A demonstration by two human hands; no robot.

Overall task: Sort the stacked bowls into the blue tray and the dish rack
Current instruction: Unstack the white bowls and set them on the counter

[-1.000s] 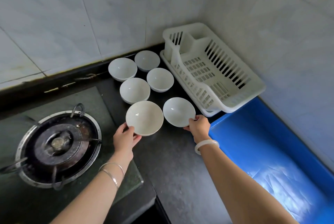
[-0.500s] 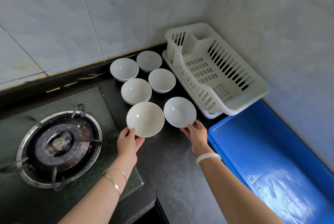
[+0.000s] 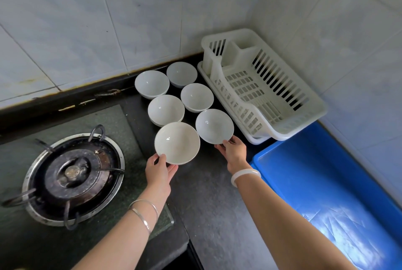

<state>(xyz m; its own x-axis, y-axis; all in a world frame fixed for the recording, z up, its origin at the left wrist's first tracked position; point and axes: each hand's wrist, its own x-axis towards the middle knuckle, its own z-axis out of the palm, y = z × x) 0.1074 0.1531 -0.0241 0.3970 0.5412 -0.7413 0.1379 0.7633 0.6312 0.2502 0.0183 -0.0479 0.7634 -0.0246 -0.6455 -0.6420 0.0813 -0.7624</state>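
Nothing is sorted yet, as far as I can see. The white slotted plastic dish rack [image 3: 261,86] in the corner holds no bowl, and the blue plastic tray [image 3: 339,193] beside it, at my right, is also without any bowl.

All six round white ceramic bowls stand on the dark stone table [image 3: 208,204], in two rows between the gas burner [image 3: 72,174] and the rack. At least the middle bowl of the left row [image 3: 166,109] seems to have a second rim under it, so some are probably small stacks; I cannot count them.

My left hand [image 3: 159,171] grasps the near rim of the front-left bowl [image 3: 177,143], thumb on top and fingers [image 3: 171,169] below. My right hand [image 3: 233,152] pinches the near edge of the front-right bowl [image 3: 214,126], which stands just beside the rack.

I judge this is the first step: both front bowls are taken, but whether they are lifted from the table I cannot tell. All the placing is left to do.
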